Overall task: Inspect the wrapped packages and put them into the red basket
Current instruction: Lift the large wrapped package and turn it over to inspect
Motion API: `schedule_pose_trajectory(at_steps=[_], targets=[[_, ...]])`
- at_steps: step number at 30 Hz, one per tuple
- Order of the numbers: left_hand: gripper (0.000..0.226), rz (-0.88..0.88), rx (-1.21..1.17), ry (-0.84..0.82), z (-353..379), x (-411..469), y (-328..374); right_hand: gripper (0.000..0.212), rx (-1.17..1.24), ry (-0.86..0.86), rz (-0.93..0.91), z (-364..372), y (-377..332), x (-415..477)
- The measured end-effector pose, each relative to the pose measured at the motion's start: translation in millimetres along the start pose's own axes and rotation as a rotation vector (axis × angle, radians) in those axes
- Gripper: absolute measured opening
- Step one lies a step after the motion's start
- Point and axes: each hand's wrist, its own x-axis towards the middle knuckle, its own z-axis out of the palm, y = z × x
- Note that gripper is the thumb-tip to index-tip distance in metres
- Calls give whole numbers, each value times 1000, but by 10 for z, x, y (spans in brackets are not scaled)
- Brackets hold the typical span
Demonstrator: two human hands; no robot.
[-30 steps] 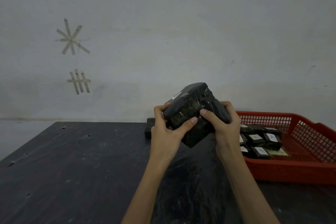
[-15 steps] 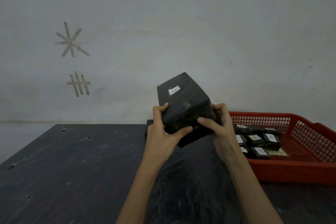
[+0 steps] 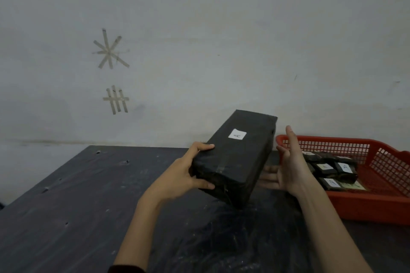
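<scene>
Wrapped package (image 3: 241, 159), left hand (image 3: 177, 176) gripping near edge

Letter "A" on the white label (image 3: 237, 134) of the large black package (image 3: 238, 162); "A" likewise on white labels (image 3: 345, 167) of three small packages (image 3: 326, 173) in the red basket (image 3: 332, 139).

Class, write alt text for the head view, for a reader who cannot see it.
A left hand grips the near end of a long black wrapped package, labelled A, above a dark table, while the right hand is open beside it. To the right, a red basket holds smaller black packages with white labels.
</scene>
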Motion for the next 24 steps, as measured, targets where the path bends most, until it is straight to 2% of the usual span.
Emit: schedule_pose_trajectory(at_steps=[5, 10, 12, 14, 16, 18, 21, 24], targets=[[76, -55, 49, -41, -235, -162, -161, 77, -206, -55, 46, 162, 69, 33], [71, -69, 43, 62, -451, -297, -335, 73, -166, -4, 62, 441, 180, 140], [67, -89, 65, 215, -496, -321, -432, 73, -80, 23, 33, 592, 241, 167], [58, -176, 80, 453, -541, -330, -549, 68, 31, 51, -21, 748, 294, 194], [30, -270, 31, 639, -580, -326, -646, 61, 131, 55, -62, 919, 358, 216], [2, -344, -126, 700, -609, -315, -678, 62, 157, 32, -97, 1093, 446, 250], [26, -420, -242, 701, -676, -308, -712, 68, 67, 6, -130, 1327, 557, 281], [43, -432, -145, 731, -808, -287, -806, 61, -108, -30, -70, 1507, 597, 310]])
